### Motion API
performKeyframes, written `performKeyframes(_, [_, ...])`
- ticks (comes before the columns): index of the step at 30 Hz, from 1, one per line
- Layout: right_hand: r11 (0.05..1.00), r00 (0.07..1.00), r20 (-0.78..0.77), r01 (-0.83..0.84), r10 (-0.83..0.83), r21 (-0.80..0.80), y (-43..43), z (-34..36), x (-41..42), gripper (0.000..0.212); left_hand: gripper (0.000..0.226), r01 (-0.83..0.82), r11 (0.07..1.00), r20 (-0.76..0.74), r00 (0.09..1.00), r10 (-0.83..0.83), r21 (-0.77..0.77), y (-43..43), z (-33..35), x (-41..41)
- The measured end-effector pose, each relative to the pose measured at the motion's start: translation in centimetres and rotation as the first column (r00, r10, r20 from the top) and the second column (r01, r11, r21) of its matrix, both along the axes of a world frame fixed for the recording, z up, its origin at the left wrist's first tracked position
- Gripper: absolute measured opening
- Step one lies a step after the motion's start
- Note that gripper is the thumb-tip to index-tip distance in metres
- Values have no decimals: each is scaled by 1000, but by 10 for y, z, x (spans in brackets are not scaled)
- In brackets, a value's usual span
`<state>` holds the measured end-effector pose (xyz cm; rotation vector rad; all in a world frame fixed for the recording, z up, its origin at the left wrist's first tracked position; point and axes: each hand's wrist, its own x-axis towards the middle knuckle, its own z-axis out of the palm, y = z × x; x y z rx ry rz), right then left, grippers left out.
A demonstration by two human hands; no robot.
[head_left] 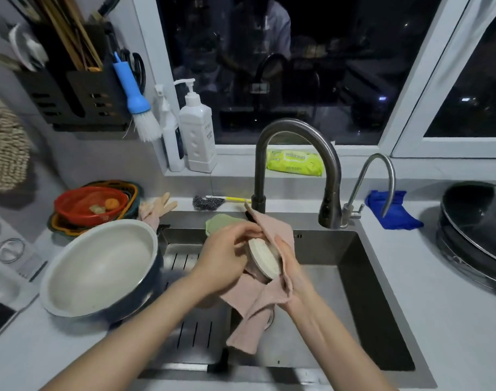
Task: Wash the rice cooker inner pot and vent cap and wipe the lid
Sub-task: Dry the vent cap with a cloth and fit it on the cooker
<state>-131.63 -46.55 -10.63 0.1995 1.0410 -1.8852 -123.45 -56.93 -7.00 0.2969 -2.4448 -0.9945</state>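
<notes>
Left hand [224, 258] grips the cream vent cap [265, 258] over the sink [354, 277], probably so drips fall in. Right hand [290, 272], just beside it, clutches a pink cloth [255, 306] against the cap to rub it. Inner pot [100, 266] leans tilted left of the left hand, likely draining.

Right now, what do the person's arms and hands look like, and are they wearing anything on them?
Both are bare. The left hand and right hand wear no gloves, and no ring, watch or bracelet shows. The left forearm and right forearm are uncovered to the picture's edge; no sleeve is in view.
</notes>
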Motion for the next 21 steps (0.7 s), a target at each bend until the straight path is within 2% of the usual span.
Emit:
performKeyframes(1, [1000,1000,-5,1,-1,14,-2,3,2,35,49,-63,973,38,998,56,223,6,4,2])
performKeyframes(3, [989,992,-124,23,-4,149,-3,5,-1,35,48,-142,798,51,989,138,586,16,13,6])
performKeyframes(4, [977,983,-185,41,-2,210,-1,8,-3,32,45,-181,693,66,980,189,698,19,15,7])
performKeyframes(5, [966,972,-233,82,-24,245,0,12,-4,30,40,-238,646,115,967,228,725,21,16,8])
performKeyframes(8, [962,950,-310,102,-19,254,5,18,-9,26,19,-401,718,298,914,274,569,43,25,13])
performKeyframes(13, [967,960,-269,-4,74,254,12,22,-1,27,24,-493,582,290,865,410,647,61,34,31])
performKeyframes(14, [965,953,-271,-62,133,255,13,22,8,27,27,-541,530,293,826,481,653,69,36,43])
performKeyframes(17, [948,898,-360,-156,252,276,12,22,24,30,40,-617,452,298,747,595,645,78,39,72])
performKeyframes(19, [919,833,-398,-300,383,256,13,23,46,37,44,-702,447,270,660,701,555,85,42,103])
performKeyframes(21, [846,744,-406,-495,531,199,13,25,76,44,46,-816,450,243,549,799,362,94,43,130])
